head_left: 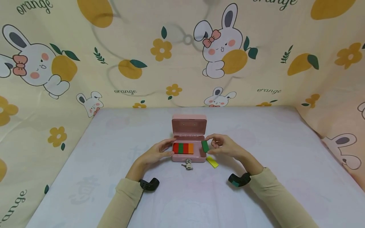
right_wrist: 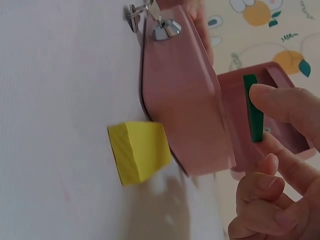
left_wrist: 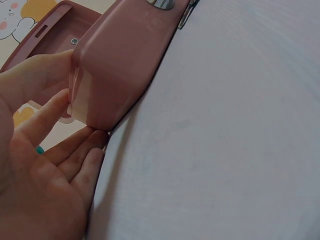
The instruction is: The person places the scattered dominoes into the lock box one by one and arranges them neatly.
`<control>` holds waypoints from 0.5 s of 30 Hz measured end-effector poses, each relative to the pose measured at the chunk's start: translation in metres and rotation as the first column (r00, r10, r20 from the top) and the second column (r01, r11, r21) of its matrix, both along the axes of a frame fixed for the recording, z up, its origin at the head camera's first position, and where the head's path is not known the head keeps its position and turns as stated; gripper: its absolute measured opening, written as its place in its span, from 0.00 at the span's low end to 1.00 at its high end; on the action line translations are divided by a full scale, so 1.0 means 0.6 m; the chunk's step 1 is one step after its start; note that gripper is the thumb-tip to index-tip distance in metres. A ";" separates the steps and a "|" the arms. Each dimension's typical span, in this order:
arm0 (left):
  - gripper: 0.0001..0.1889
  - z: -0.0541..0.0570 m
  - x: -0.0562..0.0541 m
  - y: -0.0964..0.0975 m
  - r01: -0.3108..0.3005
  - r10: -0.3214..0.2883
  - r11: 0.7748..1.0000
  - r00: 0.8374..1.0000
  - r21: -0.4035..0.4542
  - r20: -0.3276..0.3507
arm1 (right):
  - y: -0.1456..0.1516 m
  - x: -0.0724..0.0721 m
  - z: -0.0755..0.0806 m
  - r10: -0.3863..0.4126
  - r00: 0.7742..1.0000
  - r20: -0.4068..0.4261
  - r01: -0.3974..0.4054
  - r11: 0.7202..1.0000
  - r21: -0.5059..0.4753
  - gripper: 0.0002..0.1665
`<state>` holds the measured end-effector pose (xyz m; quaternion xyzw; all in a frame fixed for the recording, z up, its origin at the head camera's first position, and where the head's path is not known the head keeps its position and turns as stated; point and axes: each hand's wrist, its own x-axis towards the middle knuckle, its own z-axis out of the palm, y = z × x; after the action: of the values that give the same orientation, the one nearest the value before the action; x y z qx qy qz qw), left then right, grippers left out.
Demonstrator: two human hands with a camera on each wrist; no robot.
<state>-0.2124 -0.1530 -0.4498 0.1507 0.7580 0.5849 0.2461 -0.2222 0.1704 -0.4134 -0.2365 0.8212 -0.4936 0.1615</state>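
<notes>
A pink metal cash box [head_left: 188,159] stands on the table with its lid [head_left: 189,126] raised. Inside it, red, green and orange blocks [head_left: 183,148] lie in a row along the left part. My right hand [head_left: 225,146] pinches a green block [right_wrist: 254,107] between thumb and index finger over the box's right edge, its other fingers curled. On the opposite side, my left hand [head_left: 155,152] touches the box's left end, fingers extended, with thumb and index finger at the rim [left_wrist: 72,75]. Beside the front right corner lies a yellow block [right_wrist: 140,152].
Keys [head_left: 187,165] hang from the lock at the front of the box. A white cloth [head_left: 188,199] covers the table. Printed fabric [head_left: 176,63] with rabbits and oranges rises behind it and along both sides.
</notes>
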 end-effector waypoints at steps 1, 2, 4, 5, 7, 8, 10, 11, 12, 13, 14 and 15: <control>0.33 0.001 0.001 0.000 -0.002 0.002 1.000 1.000 -0.001 0.002 | -0.002 0.000 -0.001 -0.002 1.000 0.002 0.002 1.000 -0.005 0.25; 0.33 0.002 0.001 0.000 -0.005 0.005 1.000 1.000 -0.002 0.006 | -0.004 0.001 0.000 -0.005 1.000 0.003 0.005 1.000 -0.006 0.25; 0.33 0.003 0.002 0.000 -0.009 0.009 1.000 1.000 -0.002 0.011 | -0.008 0.003 0.000 -0.008 1.000 0.002 0.008 1.000 -0.010 0.25; 0.33 0.004 0.003 0.001 -0.009 0.009 1.000 1.000 -0.001 0.012 | -0.009 0.003 0.001 -0.010 1.000 0.002 0.010 1.000 -0.010 0.26; 0.33 0.004 0.003 0.001 -0.013 0.013 1.000 1.000 0.005 0.017 | -0.012 0.004 0.002 -0.015 1.000 0.002 0.015 1.000 -0.010 0.26; 0.33 0.004 0.002 0.001 -0.015 0.015 1.000 1.000 0.009 0.018 | -0.014 0.005 0.002 -0.017 1.000 0.002 0.017 1.000 -0.010 0.26; 0.33 0.003 0.002 0.001 -0.015 0.015 1.000 1.000 0.013 0.019 | -0.016 0.005 0.003 -0.021 1.000 0.006 0.021 1.000 -0.010 0.26; 0.33 0.003 0.002 0.001 -0.014 0.014 1.000 1.000 0.015 0.018 | -0.017 0.005 0.004 -0.024 1.000 0.010 0.024 1.000 -0.009 0.26; 0.33 0.003 0.002 0.001 -0.015 0.015 1.000 1.000 0.015 0.021 | -0.018 0.004 0.004 -0.027 1.000 0.014 0.027 1.000 -0.007 0.26; 0.33 0.002 0.002 0.001 -0.015 0.015 1.000 1.000 0.017 0.023 | -0.019 0.004 0.004 -0.029 0.999 0.016 0.029 1.000 -0.007 0.27; 0.33 0.002 0.002 0.001 -0.016 0.016 1.000 1.000 0.017 0.026 | -0.020 0.004 0.004 -0.032 0.999 0.019 0.032 0.999 -0.005 0.27; 0.33 0.002 0.002 0.001 -0.017 0.017 1.000 0.999 0.015 0.028 | -0.021 0.004 0.004 -0.036 0.999 0.022 0.036 0.999 -0.002 0.27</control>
<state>-0.2113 -0.1524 -0.4487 0.1381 0.7511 0.5950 0.2506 -0.2199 0.1581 -0.4110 -0.2165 0.8228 -0.5000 0.1615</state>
